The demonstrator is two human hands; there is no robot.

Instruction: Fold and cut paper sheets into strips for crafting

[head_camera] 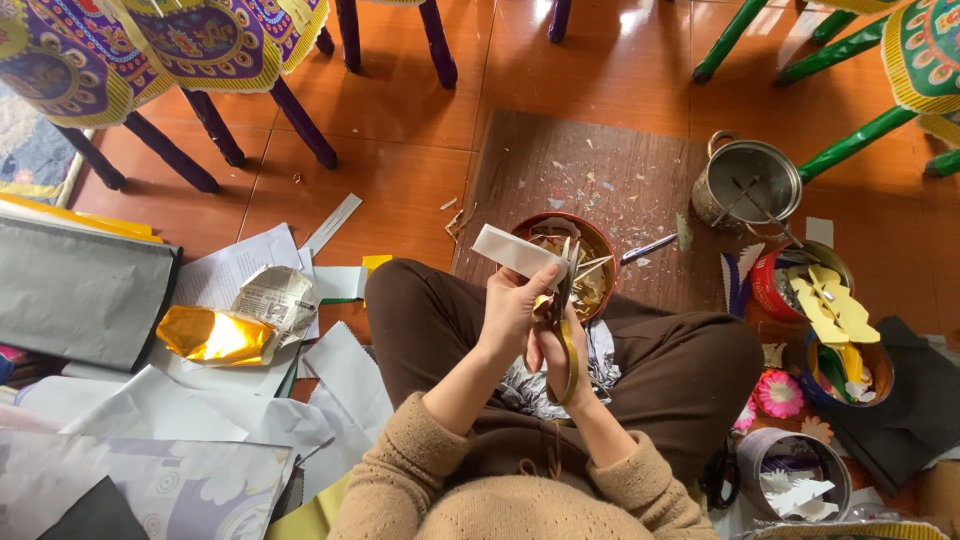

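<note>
A folded strip of white paper (515,252) is held just above the centre of the frame, over the person's crossed legs. Its long axis runs from upper left down to lower right, and its right end meets the blades of a pair of scissors (563,310). The strip is pinched at its lower edge by the left hand (510,312), fingers closed on it from below and to the left. The scissors are gripped by the right hand (556,355), closed through yellow handles that point down the frame, blades pointing up; whether the blades are parted cannot be told. The paper thus lies up and left of the scissor grip, with the left hand nearer to it. Directly behind the blades, a red bowl (604,240) of paper scraps rests on a brown mat (560,160). A metal pot (750,180) stands at the upper right. Loose sheets and a gold foil piece (212,335) are spread at the left.
</note>
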